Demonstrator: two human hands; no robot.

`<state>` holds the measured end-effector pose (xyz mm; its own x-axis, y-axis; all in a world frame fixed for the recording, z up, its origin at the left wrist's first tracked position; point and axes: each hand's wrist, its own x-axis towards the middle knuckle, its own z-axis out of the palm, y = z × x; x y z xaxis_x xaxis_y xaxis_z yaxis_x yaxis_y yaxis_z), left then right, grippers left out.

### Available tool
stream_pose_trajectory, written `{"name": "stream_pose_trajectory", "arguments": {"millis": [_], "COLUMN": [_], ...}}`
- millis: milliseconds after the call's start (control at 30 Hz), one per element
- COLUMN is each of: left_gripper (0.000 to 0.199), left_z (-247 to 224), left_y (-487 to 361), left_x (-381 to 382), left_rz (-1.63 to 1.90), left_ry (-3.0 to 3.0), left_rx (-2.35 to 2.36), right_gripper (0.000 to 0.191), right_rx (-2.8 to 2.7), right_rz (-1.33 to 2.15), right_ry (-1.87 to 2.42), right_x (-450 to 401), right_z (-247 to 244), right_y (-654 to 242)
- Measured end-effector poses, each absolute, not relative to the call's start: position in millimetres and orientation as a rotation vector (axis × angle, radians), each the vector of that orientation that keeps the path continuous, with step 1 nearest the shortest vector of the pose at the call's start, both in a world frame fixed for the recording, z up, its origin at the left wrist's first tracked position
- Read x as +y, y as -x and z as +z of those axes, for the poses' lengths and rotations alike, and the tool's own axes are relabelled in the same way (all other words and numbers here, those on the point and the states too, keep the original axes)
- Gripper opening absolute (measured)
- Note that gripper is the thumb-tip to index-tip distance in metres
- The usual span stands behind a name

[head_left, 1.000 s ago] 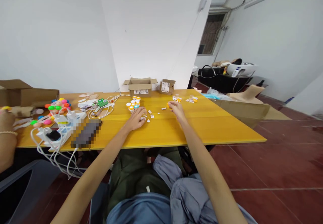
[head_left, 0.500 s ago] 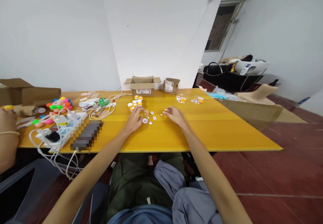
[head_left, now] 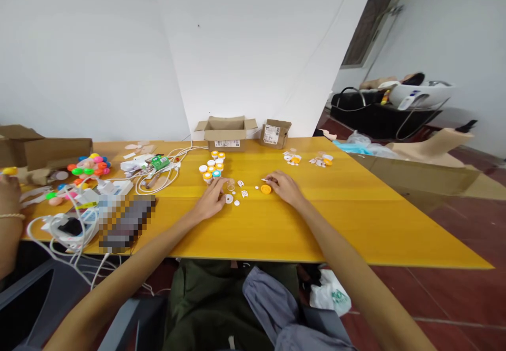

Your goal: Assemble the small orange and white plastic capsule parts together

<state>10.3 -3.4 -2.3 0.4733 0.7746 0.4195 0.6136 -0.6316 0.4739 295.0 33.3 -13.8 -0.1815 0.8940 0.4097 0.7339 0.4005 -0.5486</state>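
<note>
My right hand (head_left: pixel 285 187) pinches a small white plastic part (head_left: pixel 265 181) between thumb and fingertips. Just below it an orange round cap (head_left: pixel 266 189) lies on the table, beside a tiny white disc (head_left: pixel 256 187). My left hand (head_left: pixel 211 201) rests on the tabletop, thumb and forefinger apart, close to a clear plastic cup (head_left: pixel 231 185); whether it touches the cup I cannot tell. By the left thumb are a white ring (head_left: pixel 229 198) and a small white pointed piece (head_left: pixel 236 203). White cut-out pieces (head_left: pixel 244 194) lie between my hands.
Several orange-and-white capped containers (head_left: pixel 212 167), one with a blue top, stand beyond my left hand. An open cardboard box (head_left: pixel 225 135) and a smaller box (head_left: pixel 275 133) are behind. Loose parts (head_left: pixel 292 159) lie at right. A power strip (head_left: pixel 93 214) and another person's hand (head_left: pixel 8 193) are left.
The view has shifted, with the table looking larger. My right hand has moved slightly away from the orange cap, which now shows in full; the white part is still in its fingers.
</note>
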Motion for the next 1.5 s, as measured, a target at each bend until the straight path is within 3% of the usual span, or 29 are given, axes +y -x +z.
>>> {"name": "stream_pose_trajectory", "arguments": {"millis": [367,733,1000,1233,1500], "left_gripper": [0.050,0.016,0.036,0.008,0.029], "left_z": [-5,9,20,13,12], "left_y": [-5,-9,-4,-3,-4], "left_x": [-7,-34,-29,-34,-35], "left_rz": [0.915,0.786,1.005,0.814,0.762], "left_ry": [-2.189,-2.254,-1.763,-2.312,-2.606], "left_rx": [1.188,1.326,1.298,1.387,1.299], "right_gripper": [0.025,0.027,0.030,0.028,0.023], "right_rx": [-1.912,-2.038,-2.131,-2.178,-2.184], "right_rz": [0.482,0.276,0.186,0.049,-0.022], "right_ry": [1.238,1.166,1.130,1.138,1.198], "right_x": [25,7,2,-2,1], "right_z": [-10,-7,-5,-5,-11], "right_y": [-288,-274,-270,-268,-263]}}
